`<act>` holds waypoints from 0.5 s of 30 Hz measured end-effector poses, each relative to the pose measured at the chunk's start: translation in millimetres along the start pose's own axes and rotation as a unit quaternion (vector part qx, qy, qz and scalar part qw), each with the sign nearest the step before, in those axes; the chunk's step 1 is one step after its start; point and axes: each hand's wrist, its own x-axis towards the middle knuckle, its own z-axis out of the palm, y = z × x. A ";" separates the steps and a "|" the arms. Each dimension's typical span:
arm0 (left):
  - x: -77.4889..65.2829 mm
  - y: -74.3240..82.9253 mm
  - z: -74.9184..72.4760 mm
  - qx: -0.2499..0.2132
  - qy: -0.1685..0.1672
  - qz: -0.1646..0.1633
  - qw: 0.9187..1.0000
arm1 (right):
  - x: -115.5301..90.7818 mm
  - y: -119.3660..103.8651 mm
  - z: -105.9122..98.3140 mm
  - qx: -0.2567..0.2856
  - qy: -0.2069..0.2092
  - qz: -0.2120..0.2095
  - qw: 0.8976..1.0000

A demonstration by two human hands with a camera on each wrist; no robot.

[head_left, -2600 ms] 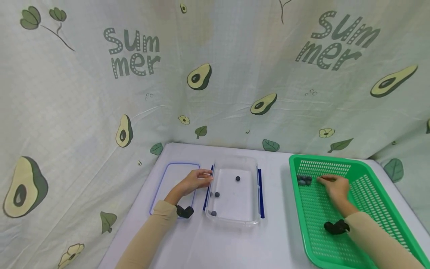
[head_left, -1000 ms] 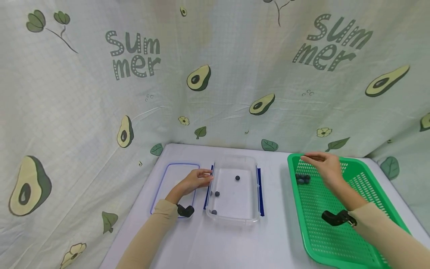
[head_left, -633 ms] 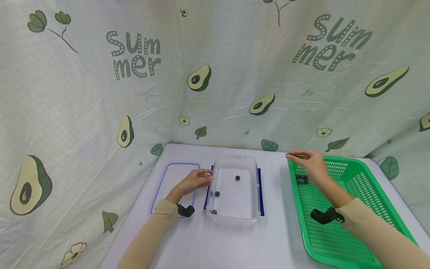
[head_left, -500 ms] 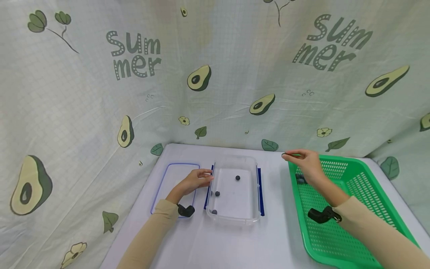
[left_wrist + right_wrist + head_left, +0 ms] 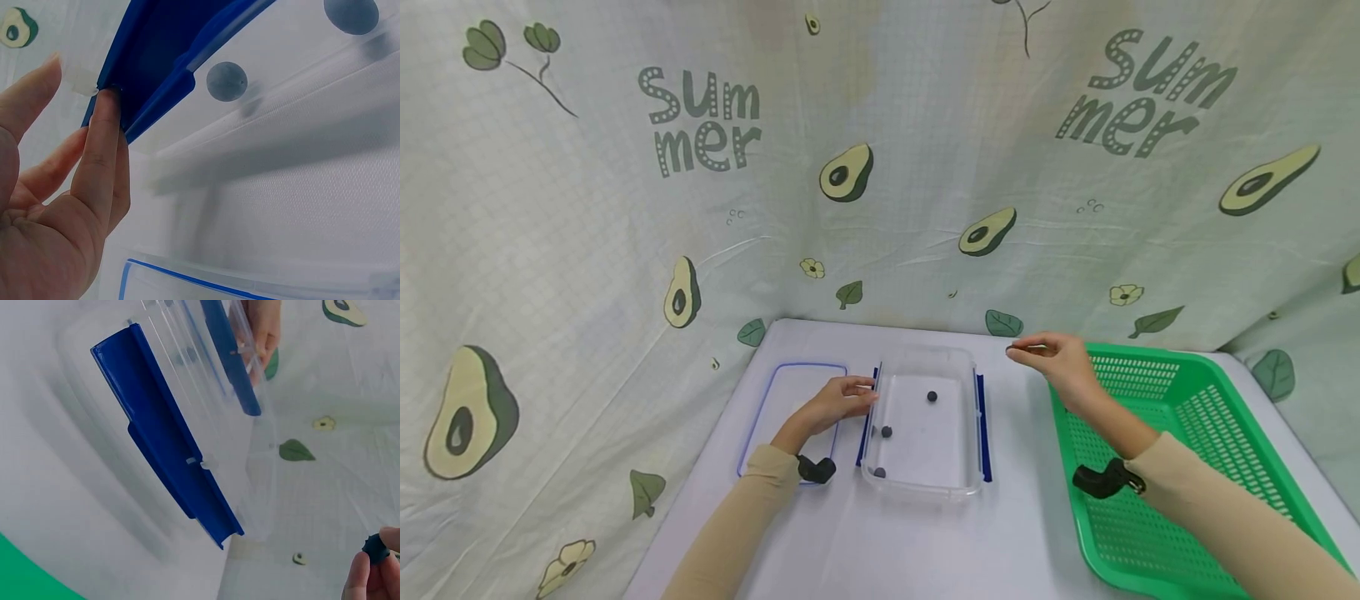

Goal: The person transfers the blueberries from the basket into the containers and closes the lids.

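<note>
Between thumb and fingertips, my right hand (image 5: pixel 1060 364) pinches a dark blueberry (image 5: pixel 375 549), held in the air between the basket and the clear container. My left hand (image 5: pixel 838 398) rests with extended fingers against the left side of that clear plastic container (image 5: pixel 921 493). In the left wrist view, those fingertips touch its blue latch (image 5: pixel 156 62), the thumb standing apart. Inside the container lie a blueberry (image 5: pixel 932 397) toward the back and a second blueberry (image 5: pixel 887 432) near the left wall. Another blueberry (image 5: pixel 879 472) sits in the front left corner.
A green perforated basket (image 5: pixel 1078 533) stands at the right, partly covered by my right arm. A clear lid with a blue rim (image 5: pixel 757 417) lies left of the container. Another blue latch (image 5: pixel 165 425) hangs down the container's right side. A printed curtain (image 5: pixel 910 275) closes off the back.
My right hand has risen out of the green basket and moved left past its edge, carrying the blueberry. The left hand stays at the container's side.
</note>
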 end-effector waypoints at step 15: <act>0.8 -1.0 -1.3 0.007 -0.004 -0.003 1.000 | -1.7 2.0 37.5 -0.035 -0.045 0.008 0.998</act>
